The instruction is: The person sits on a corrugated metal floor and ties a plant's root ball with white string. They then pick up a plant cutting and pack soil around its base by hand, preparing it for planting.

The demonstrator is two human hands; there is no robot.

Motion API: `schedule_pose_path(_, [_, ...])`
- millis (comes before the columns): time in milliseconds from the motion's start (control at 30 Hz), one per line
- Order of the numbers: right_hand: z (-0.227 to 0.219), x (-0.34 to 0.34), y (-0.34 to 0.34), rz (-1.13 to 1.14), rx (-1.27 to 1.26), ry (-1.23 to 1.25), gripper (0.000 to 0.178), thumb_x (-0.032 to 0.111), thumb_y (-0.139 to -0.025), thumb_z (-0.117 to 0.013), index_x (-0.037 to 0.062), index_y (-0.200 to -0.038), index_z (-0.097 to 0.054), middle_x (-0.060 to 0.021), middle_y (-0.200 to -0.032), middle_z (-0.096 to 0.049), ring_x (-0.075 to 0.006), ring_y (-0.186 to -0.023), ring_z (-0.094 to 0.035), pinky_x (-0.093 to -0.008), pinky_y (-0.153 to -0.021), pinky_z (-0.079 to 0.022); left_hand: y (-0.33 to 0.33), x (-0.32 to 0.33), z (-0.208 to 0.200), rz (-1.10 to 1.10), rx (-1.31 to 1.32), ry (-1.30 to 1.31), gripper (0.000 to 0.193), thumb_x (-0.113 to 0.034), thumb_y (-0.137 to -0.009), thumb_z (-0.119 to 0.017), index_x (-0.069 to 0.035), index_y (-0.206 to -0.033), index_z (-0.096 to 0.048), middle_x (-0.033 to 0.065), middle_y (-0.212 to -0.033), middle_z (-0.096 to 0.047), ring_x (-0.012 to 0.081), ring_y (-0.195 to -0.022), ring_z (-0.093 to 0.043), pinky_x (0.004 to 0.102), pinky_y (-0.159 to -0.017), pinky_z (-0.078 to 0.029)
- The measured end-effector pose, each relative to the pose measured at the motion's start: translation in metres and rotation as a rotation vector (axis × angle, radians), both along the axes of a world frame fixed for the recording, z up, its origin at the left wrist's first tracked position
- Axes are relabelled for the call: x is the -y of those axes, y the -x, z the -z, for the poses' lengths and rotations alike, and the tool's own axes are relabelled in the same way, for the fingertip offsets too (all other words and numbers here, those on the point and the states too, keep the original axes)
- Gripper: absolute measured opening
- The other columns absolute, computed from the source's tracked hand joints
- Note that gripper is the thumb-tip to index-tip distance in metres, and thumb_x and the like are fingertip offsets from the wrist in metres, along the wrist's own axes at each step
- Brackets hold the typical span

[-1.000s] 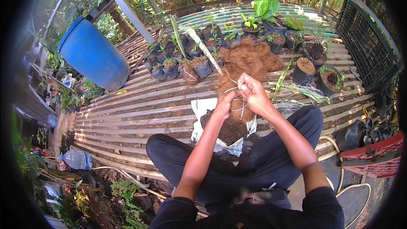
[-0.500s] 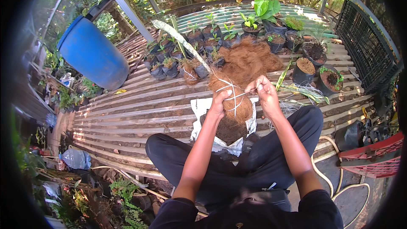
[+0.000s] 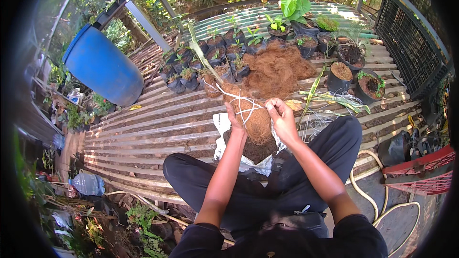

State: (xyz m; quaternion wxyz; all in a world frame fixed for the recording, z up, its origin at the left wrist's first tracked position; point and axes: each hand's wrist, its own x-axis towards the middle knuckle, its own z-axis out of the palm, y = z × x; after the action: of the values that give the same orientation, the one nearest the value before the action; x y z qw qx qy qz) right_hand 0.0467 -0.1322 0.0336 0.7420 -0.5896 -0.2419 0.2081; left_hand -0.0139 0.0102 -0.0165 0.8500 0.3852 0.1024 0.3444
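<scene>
A ball of brown coconut fibre (image 3: 257, 126) sits upright in front of me, with a long pale-green leaf (image 3: 202, 57) sticking out of its top and leaning left. White string (image 3: 247, 100) crosses over the ball several times. My left hand (image 3: 236, 120) holds the ball from its left side, the palm against the fibre and some fingers hidden behind it. At the ball's right side, my right hand (image 3: 283, 118) pinches the string between thumb and fingers. Under the ball lies an opened white sack (image 3: 221, 123) holding dark soil (image 3: 254, 152).
Loose coconut fibre (image 3: 279, 69) is heaped beyond the ball. Several potted seedlings stand behind it, and a black pot (image 3: 338, 84) is at the right. Cut leaves (image 3: 342, 100) and loose strings lie nearer. A blue barrel (image 3: 103, 67) leans left; a red crate (image 3: 420, 172) is at the right.
The ball has shifted slightly left and its leaf leans further left. My left thumb has come off the string crossing, and my right hand has moved a little left and down with the string.
</scene>
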Motion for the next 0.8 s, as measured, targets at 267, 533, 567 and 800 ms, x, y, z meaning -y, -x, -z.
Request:
schedule_pose_path(267, [-0.005,0.001,0.007,0.178,0.178,0.004,0.004,0.000,-0.095,-0.055,-0.0001,-0.092,-0.057,-0.0043,-0.094,-0.058,-0.0122,-0.091,-0.055,-0.0257,-0.084,-0.043,-0.019,-0.021,0.026,-0.101,-0.391,-0.195,0.082,-0.077,-0.092,-0.034,-0.007,-0.127,-0.056,0.0088,-0.105,-0.066,0.0183,-0.095,-0.066,0.0351,-0.080,-0.055])
schedule_pose_path(533, [-0.015,0.005,-0.005,0.296,0.429,-0.003,0.008,-0.009,-0.086,-0.057,-0.0015,-0.089,-0.057,-0.0137,-0.090,-0.057,-0.0275,-0.084,-0.059,-0.0329,-0.077,-0.048,-0.002,0.010,-0.046,0.349,-0.230,0.015,0.070,-0.058,-0.093,-0.056,-0.004,-0.137,-0.047,0.0144,-0.121,-0.062,0.0244,-0.109,-0.063,0.0413,-0.093,-0.054])
schedule_pose_path(567, [-0.017,0.007,-0.006,0.305,0.511,-0.010,0.009,-0.009,-0.085,-0.058,-0.0015,-0.090,-0.057,-0.0139,-0.090,-0.058,-0.0286,-0.084,-0.060,-0.0339,-0.077,-0.048,-0.003,0.011,-0.049,0.332,-0.276,-0.038,0.067,-0.053,-0.093,-0.060,-0.004,-0.138,-0.047,0.0142,-0.120,-0.061,0.0249,-0.109,-0.063,0.0415,-0.094,-0.054])
schedule_pose_path(800, [-0.022,0.015,-0.016,0.278,0.849,0.032,0.016,-0.012,-0.081,-0.060,-0.0008,-0.093,-0.061,-0.0157,-0.092,-0.059,-0.0341,-0.082,-0.062,-0.0388,-0.071,-0.051,-0.006,0.013,-0.048,0.256,-0.177,-0.021,0.063,-0.012,-0.082,-0.073,-0.006,-0.137,-0.043,0.0116,-0.121,-0.060,0.0236,-0.109,-0.063,0.0402,-0.093,-0.054])
